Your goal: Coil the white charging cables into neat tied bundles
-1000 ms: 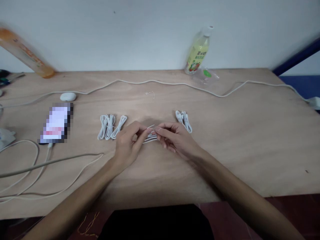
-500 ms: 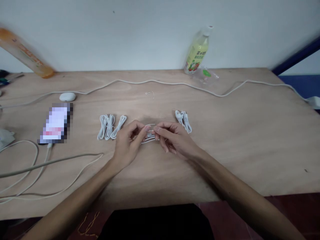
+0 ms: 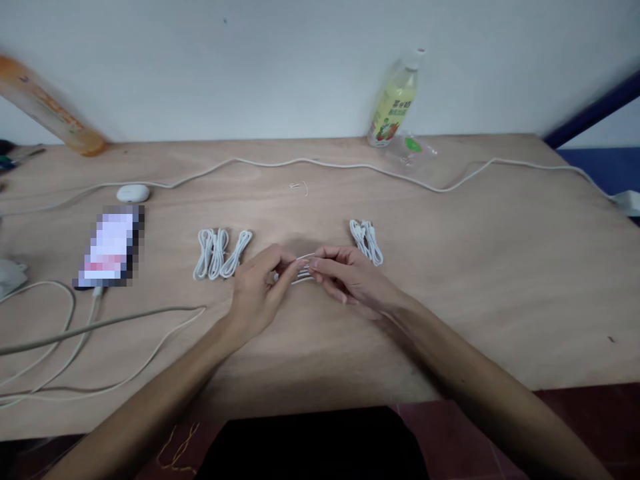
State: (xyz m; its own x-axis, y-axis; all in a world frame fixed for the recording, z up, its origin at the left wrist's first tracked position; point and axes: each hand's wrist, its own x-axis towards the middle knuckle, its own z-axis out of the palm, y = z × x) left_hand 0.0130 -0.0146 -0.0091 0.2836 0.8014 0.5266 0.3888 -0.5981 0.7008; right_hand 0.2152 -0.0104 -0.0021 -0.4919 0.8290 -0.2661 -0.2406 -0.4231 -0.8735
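At the middle of the table my left hand [image 3: 259, 280] and my right hand [image 3: 353, 275] meet, thumbs and fingertips pinched almost together. Between them they grip a thin white twist tie [image 3: 306, 256], its ends mostly hidden by the fingers. A bundled white cable [image 3: 302, 281] lies right at the fingertips, partly covered by both hands; whether the fingers also press on it I cannot tell. Left of my left hand lie several coiled white cables [image 3: 219, 255]. Just beyond my right hand is another group of coiled white cables [image 3: 367, 241].
Small loose ties [image 3: 299, 187] lie farther back. A long white cord [image 3: 310, 161] crosses the wooden table [image 3: 475, 287]. A phone [image 3: 109, 247], white earbud case [image 3: 133, 193] and cords are at left. A green-labelled bottle [image 3: 395, 103] and orange bottle [image 3: 55, 110] stand at the back.
My fingertips have drawn closer together and slightly nearer the bundled cable. The tie's free end, which stuck up between the fingers, now runs across toward my right hand.
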